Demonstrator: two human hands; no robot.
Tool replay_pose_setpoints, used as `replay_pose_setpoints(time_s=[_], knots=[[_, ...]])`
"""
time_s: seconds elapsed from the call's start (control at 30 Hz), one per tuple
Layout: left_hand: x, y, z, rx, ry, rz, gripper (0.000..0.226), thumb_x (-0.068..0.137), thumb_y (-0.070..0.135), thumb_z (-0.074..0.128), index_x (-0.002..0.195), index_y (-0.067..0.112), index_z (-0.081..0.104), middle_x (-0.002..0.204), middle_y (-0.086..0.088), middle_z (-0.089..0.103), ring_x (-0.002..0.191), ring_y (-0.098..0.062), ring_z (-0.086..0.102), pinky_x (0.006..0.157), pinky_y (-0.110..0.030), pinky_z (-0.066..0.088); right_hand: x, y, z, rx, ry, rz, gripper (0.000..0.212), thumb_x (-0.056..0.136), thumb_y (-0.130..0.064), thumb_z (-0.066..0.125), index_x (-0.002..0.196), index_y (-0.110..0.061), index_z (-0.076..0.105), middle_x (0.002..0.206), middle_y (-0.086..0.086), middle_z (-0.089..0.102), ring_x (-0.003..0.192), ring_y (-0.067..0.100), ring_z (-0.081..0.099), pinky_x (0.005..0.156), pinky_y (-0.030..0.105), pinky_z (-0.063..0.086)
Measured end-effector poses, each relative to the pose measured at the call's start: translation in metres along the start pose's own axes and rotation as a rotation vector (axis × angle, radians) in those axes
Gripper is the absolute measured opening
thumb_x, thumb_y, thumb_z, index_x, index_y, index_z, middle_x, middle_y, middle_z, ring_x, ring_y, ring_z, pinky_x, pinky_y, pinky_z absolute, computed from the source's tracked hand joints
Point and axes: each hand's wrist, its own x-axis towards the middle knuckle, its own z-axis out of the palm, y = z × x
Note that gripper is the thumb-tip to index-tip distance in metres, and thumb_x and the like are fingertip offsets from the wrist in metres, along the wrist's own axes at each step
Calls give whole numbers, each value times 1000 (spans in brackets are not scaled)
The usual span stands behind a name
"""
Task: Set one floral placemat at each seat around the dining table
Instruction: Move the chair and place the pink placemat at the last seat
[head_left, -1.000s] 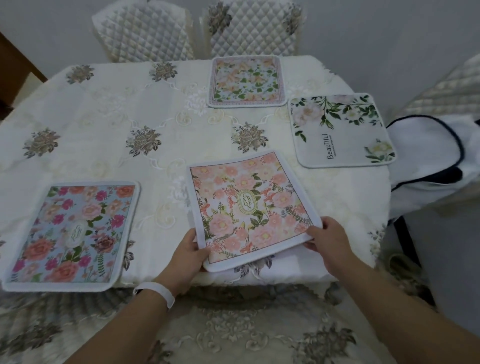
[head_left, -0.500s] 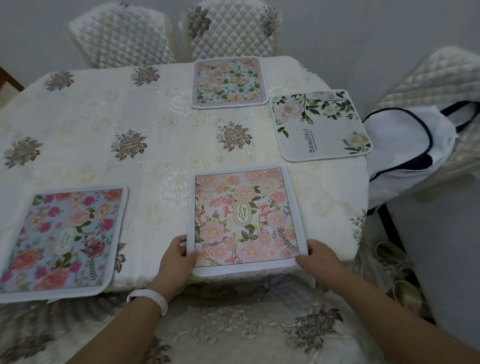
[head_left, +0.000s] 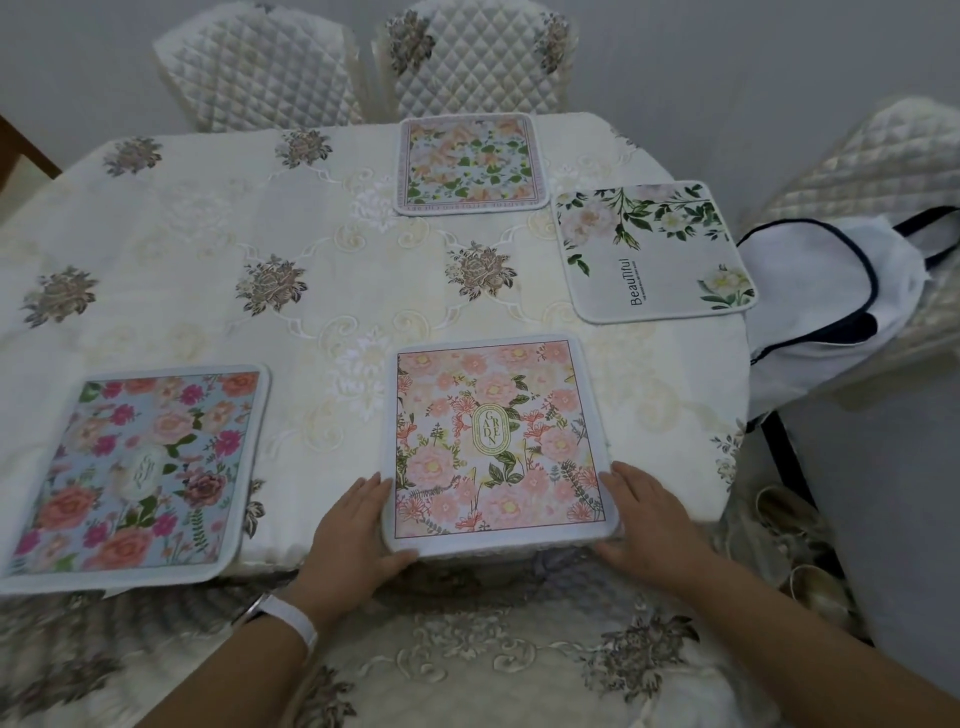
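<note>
Since the earlier frames, the pink "Garden" placemat (head_left: 496, 441) has been turned from a skewed angle to lie square with the near table edge, and both hands have shifted from gripping its near corners to resting flat against its sides.

Left hand (head_left: 353, 535): fingers extended and together along the mat's left border at 9 o'clock of the mat, thumb reaching along the mat's near edge. Not pinching; palm down. A white wristband (head_left: 288, 618) sits on that wrist.

Right hand (head_left: 647, 519): fingers extended and slightly spread against the mat's right border at 3 o'clock, palm down, touching the near right corner. No grip visible.

The pink mat lies flat at 6 o'clock on the table, its near edge at the table's edge.

Blue-ground floral placemat (head_left: 140, 473): flat at 8 o'clock of the table, well apart from the pink mat, its near edge overhanging slightly.

White "Beautiful" placemat (head_left: 654, 249) with green leaves: at 2 o'clock, near the right table edge, slightly rotated.

Peach-and-green placemat (head_left: 470, 163): at 12 o'clock, at the far edge, just beside the white mat without touching.

An embroidered cream tablecloth (head_left: 291, 234) covers the table. Two quilted chair backs (head_left: 478, 57) stand beyond 12 o'clock. A white bag with dark trim (head_left: 821, 312) rests on a chair at 3 o'clock.
</note>
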Motion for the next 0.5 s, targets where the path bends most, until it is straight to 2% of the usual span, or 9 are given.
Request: replay_pose_setpoints(time_s=[0.07,0.23,0.5], knots=[[0,-5,2,43,-12,52,107,66,63,74,151,19,26,158,-5,26,146,-25,20,116,-37,16,0,0,4,-18,11,-10,95,80,-62,59,154,-21,15,162,4,13,147,23,12,120,41,16],[0,-13,5,62,24,118,101,63,62,76,147,24,35,157,-3,28,145,-26,25,115,-43,25,-2,4,9,17,52,-26,91,80,-62,59,152,-22,22,161,4,20,146,22,18,119,43,21],[2,-16,6,81,18,128,100,65,67,71,148,25,33,157,0,29,146,-21,23,115,-42,26,-9,7,11,93,118,-44,84,80,-52,67,149,-18,33,157,1,29,144,20,24,120,38,20]])
